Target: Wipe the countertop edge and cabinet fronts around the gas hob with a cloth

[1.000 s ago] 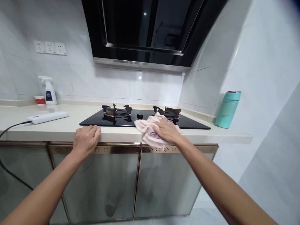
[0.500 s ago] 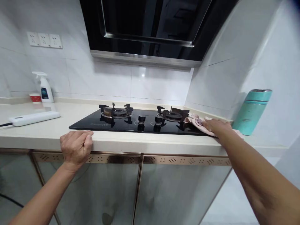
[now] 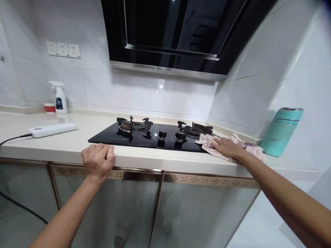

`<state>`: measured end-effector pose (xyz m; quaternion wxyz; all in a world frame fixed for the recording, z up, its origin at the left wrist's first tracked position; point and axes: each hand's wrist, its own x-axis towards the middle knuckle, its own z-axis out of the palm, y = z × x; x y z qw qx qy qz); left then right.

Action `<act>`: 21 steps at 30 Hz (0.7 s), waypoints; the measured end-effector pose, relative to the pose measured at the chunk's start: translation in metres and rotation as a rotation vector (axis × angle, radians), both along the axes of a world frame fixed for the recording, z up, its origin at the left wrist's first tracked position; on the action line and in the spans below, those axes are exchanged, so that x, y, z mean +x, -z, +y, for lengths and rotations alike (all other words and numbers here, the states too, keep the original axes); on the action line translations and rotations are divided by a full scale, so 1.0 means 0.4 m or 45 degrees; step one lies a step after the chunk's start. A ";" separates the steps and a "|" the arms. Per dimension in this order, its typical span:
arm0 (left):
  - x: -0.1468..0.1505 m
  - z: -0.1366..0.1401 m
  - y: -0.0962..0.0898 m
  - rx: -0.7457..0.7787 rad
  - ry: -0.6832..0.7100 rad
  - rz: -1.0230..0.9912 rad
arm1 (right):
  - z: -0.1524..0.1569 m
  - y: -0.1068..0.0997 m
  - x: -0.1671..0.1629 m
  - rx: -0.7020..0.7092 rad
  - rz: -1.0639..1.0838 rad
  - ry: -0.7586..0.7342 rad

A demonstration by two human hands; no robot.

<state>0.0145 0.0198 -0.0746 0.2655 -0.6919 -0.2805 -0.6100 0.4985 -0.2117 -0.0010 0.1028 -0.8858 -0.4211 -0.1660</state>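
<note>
My right hand [image 3: 227, 147] presses a crumpled pale pink cloth [image 3: 207, 141] with purple patches onto the front right part of the black gas stove [image 3: 139, 142]. Part of that cloth spreads over the counter beside the stove. At the counter's front edge, by the stove's front left corner, rests my left hand [image 3: 98, 162], closed in a fist with nothing visible in it. Two burners with black pan supports, the left burner [image 3: 136, 126] and the right burner [image 3: 192, 131], stand on the glass behind two control knobs [image 3: 162, 135].
Right of the cloth stands a turquoise flask [image 3: 281, 132]. On the left of the counter [image 3: 77, 148] are a white corded device [image 3: 53, 130], a white spray bottle [image 3: 61, 100] and a red-and-white cup [image 3: 49, 108]. A black range hood [image 3: 165, 31] hangs above the stove.
My right hand has drawn the cloth left and toward the counter's front edge. My left hand keeps its fist at the edge. The whole view has shifted slightly.
</note>
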 end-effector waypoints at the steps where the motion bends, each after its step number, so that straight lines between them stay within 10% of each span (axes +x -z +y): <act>1: 0.001 0.001 0.001 0.001 -0.004 -0.006 | 0.004 -0.001 -0.048 -0.052 0.005 -0.040; 13: -0.014 0.015 0.005 0.001 0.030 0.042 | 0.115 0.007 -0.650 0.001 -0.280 -1.004; 21: -0.036 0.021 0.006 0.002 0.073 0.139 | 0.076 0.017 -0.512 0.119 -0.168 -0.815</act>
